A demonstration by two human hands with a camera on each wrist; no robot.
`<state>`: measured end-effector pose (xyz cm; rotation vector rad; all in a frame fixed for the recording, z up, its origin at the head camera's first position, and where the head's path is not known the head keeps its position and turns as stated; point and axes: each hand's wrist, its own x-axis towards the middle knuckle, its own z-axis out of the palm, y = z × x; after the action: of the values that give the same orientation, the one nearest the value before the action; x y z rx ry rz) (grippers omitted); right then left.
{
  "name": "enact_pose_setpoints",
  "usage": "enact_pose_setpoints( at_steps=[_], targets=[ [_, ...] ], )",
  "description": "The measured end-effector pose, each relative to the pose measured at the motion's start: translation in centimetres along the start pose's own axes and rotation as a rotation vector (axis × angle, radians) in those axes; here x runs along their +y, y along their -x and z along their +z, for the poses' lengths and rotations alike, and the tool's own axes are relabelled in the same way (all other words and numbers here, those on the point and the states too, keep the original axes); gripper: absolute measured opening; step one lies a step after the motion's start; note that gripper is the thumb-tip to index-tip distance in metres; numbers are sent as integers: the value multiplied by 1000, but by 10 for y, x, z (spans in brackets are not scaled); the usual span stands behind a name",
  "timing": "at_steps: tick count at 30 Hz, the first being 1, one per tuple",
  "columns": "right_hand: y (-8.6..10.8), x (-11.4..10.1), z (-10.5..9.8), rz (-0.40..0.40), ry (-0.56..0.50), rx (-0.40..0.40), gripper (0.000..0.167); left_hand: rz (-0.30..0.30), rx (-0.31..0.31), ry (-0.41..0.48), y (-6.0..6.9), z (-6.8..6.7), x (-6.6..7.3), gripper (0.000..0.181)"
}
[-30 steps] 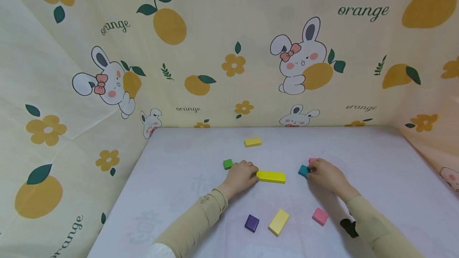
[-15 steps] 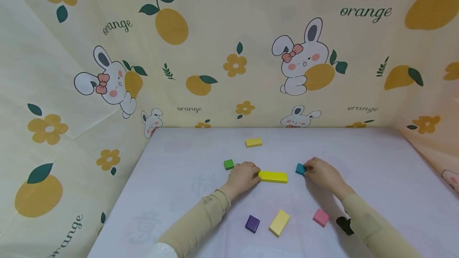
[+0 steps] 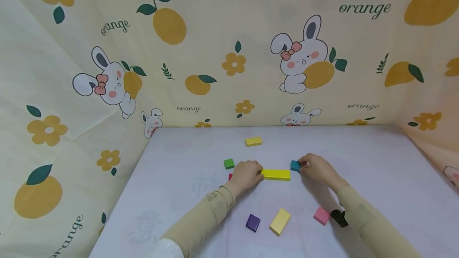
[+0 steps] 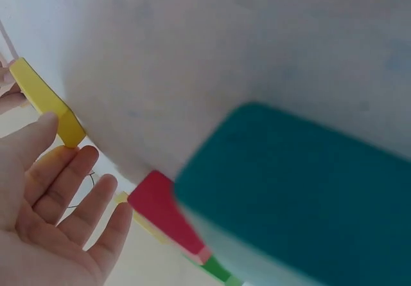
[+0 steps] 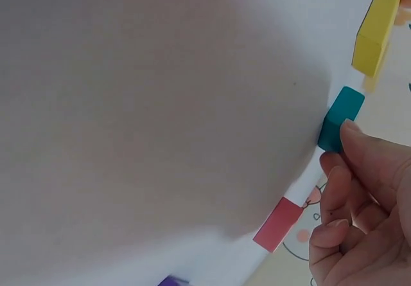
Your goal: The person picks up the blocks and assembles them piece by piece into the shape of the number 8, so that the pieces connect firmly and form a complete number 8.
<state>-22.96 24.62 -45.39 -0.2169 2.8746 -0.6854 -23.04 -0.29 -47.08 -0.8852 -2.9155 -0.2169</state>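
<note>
My left hand (image 3: 246, 176) pinches the left end of a long yellow block (image 3: 277, 174) between thumb and fingers. In the left wrist view the thumb lies on the yellow block (image 4: 45, 99). My right hand (image 3: 319, 168) pinches a small teal block (image 3: 295, 165) just off the yellow block's right end. A small gap between the two shows in the right wrist view, beside the teal block (image 5: 340, 119). A red block (image 3: 230, 176) is partly hidden behind my left hand, near a green block (image 3: 229, 164). A large blurred teal shape (image 4: 295, 189) stands close to the left wrist camera.
A short yellow block (image 3: 253, 141) lies at the back of the white table (image 3: 172, 170). Nearer me are a purple block (image 3: 253, 223), a pale yellow block (image 3: 280, 222) and a pink block (image 3: 321, 215). A patterned cloth (image 3: 215, 23) borders the back and sides.
My right hand has moved left with the teal block, closer to the yellow block. My left hand has shifted slightly right with the yellow block, and the red block has come into view.
</note>
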Motion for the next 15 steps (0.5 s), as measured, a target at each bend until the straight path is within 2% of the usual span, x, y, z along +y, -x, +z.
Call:
enact_pose_setpoints(
  at_steps=[15],
  targets=[
    [-5, 1, 2, -11, -63, -18, 31, -13, -29, -17, -7, -2, 5, 17]
  ],
)
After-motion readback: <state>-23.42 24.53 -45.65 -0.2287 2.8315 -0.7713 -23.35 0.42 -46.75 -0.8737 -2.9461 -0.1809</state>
